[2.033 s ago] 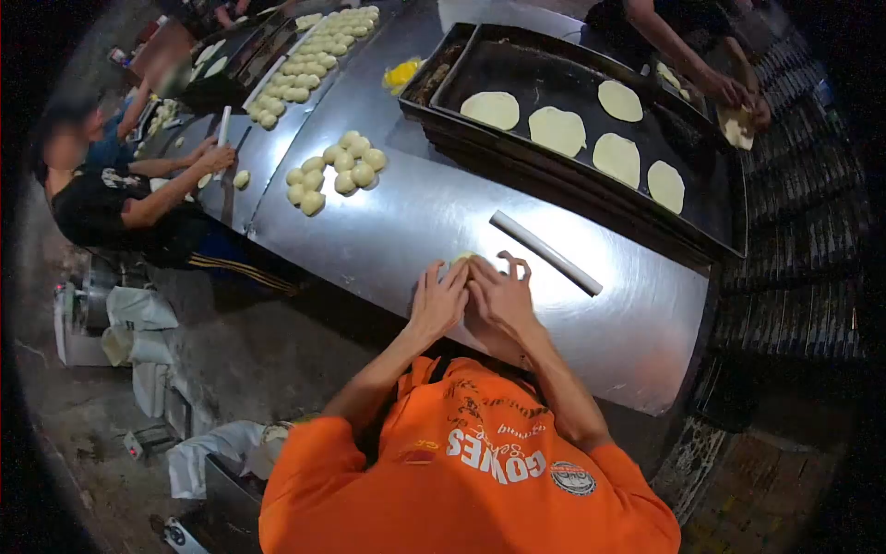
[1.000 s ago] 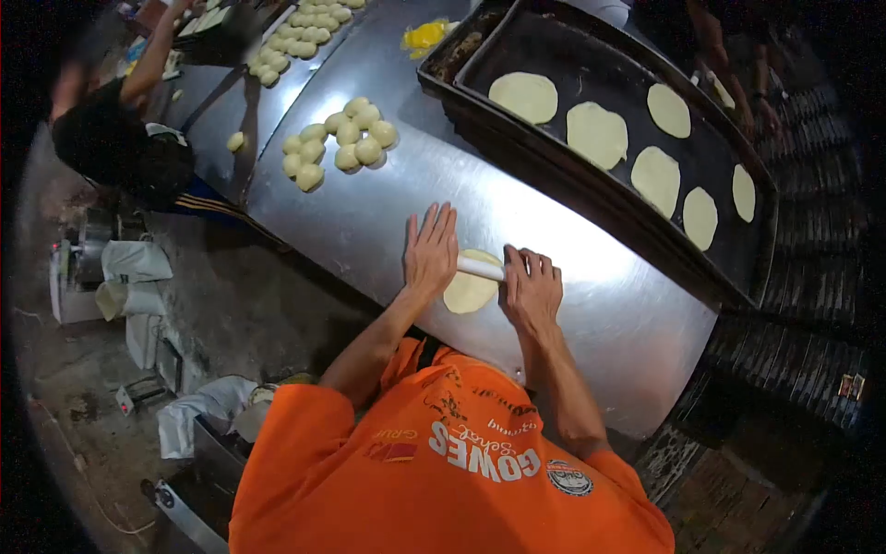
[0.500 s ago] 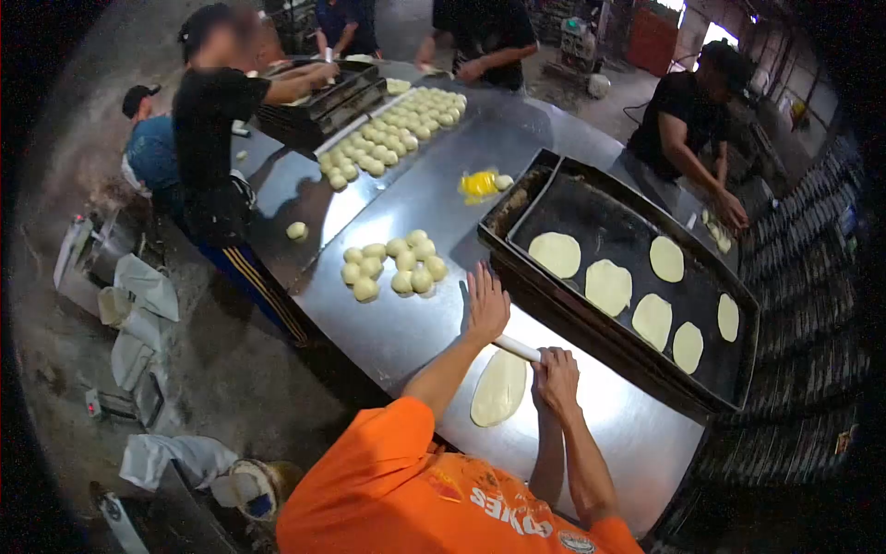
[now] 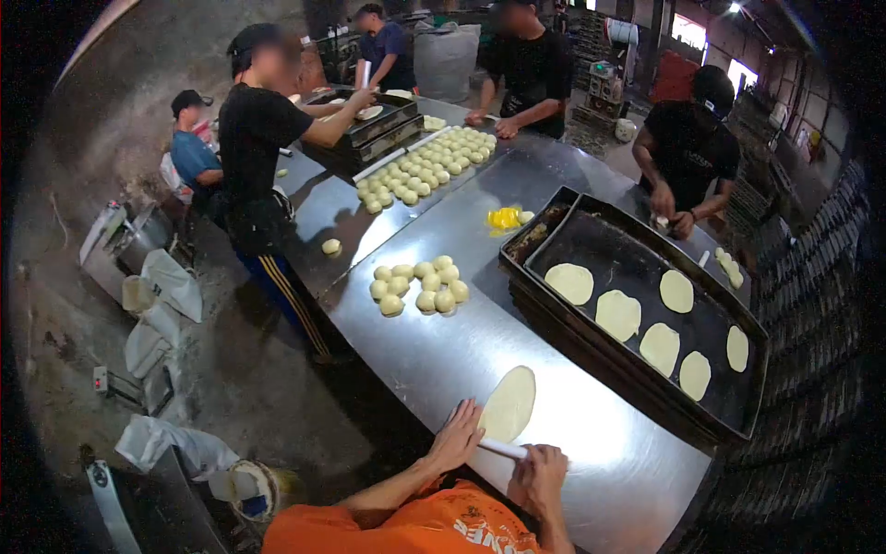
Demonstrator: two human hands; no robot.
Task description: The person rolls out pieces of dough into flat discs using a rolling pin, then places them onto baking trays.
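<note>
A white rolling pin (image 4: pixel 503 449) lies at the near edge of a flat oval of dough (image 4: pixel 509 404) on the metal table. My left hand (image 4: pixel 455 436) rests on the pin's left end, its fingers stretched out flat. Around the pin's right end my right hand (image 4: pixel 544 469) is closed. Farther up the table sit several dough balls (image 4: pixel 430 281) in a loose group. To the right, a black tray (image 4: pixel 637 268) holds several flat dough rounds (image 4: pixel 617 315).
Many dough balls (image 4: pixel 429 166) stand in rows across the table (image 4: pixel 369 342). Yellow fat (image 4: pixel 504 218) lies near the tray. Co-workers stand at the far left (image 4: pixel 263 138), far side (image 4: pixel 531 78) and right (image 4: pixel 692 148). Sacks and a bucket (image 4: pixel 261 487) are on the floor at left.
Both my hands and the rolling pin have moved toward my body, from the dough's far end to its near end. The view has shifted, and the right co-worker's hands are now closer together.
</note>
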